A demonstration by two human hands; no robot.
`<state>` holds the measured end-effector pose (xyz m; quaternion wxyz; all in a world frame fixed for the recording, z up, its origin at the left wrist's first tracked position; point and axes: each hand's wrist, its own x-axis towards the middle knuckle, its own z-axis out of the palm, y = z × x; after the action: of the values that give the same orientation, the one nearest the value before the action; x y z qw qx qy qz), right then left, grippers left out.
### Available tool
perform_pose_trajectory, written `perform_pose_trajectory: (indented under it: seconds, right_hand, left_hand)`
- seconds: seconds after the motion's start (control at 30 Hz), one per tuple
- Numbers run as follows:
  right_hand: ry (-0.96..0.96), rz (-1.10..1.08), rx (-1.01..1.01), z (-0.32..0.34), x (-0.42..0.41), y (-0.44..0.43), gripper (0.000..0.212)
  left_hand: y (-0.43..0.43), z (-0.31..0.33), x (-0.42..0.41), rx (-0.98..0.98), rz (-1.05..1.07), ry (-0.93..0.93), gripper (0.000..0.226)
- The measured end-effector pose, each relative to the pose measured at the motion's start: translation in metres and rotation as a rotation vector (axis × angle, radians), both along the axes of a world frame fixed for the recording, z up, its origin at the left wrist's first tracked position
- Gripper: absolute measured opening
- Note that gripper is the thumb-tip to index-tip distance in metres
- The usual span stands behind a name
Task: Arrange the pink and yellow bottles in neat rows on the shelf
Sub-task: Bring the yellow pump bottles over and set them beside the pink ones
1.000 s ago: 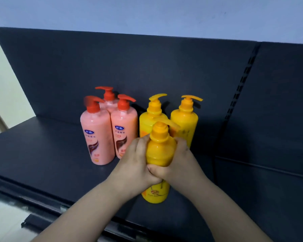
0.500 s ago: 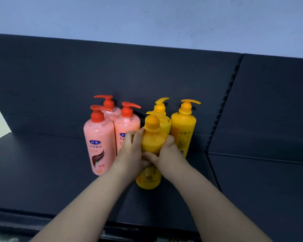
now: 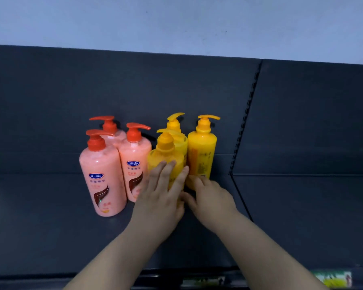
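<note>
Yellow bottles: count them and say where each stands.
3. The front yellow bottle is touched by the left hand; the rear yellow bottle is directly behind it; the right yellow bottle stands beside both. Another could hide behind them.

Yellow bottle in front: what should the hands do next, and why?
Probably lift both hands away. The front yellow bottle stands upright on the shelf, right in front of the back yellow bottle. The left hand only lays straight fingers on it, and the right hand rests low beside it, so it seems already placed.

Bare forearms, left hand, right hand.
</note>
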<state>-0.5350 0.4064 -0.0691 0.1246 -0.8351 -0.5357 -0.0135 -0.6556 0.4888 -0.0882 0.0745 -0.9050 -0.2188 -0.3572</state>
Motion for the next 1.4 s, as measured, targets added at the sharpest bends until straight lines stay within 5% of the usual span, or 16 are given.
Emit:
perform_pose_trajectory:
  seconds: [0.53, 0.67, 0.83, 1.03, 1.4]
  right_hand:
    - [-0.208, -0.154, -0.054, 0.043, 0.107, -0.16, 0.063]
    - [-0.251, -0.271, -0.055, 0.048, 0.149, -0.239, 0.089]
    - [-0.213, -0.439, -0.092, 0.044, 0.2, -0.348, 0.072]
    - [-0.171, -0.584, -0.169, 0.021, 0.234, -0.452, 0.102]
    - [-0.064, -0.688, -0.19, -0.015, 0.302, -0.502, 0.104]
  left_hand:
    - [-0.134, 0.041, 0.121, 0.048, -0.136, 0.273, 0.067]
    - [-0.193, 0.048, 0.175, 0.06, -0.225, 0.284, 0.065]
    - [-0.277, 0.046, 0.244, 0.035, -0.354, 0.268, 0.061]
    - [-0.36, 0.028, 0.303, -0.002, -0.47, 0.317, 0.064]
    - [-0.403, -0.003, 0.397, -0.105, -0.617, 0.405, 0.063]
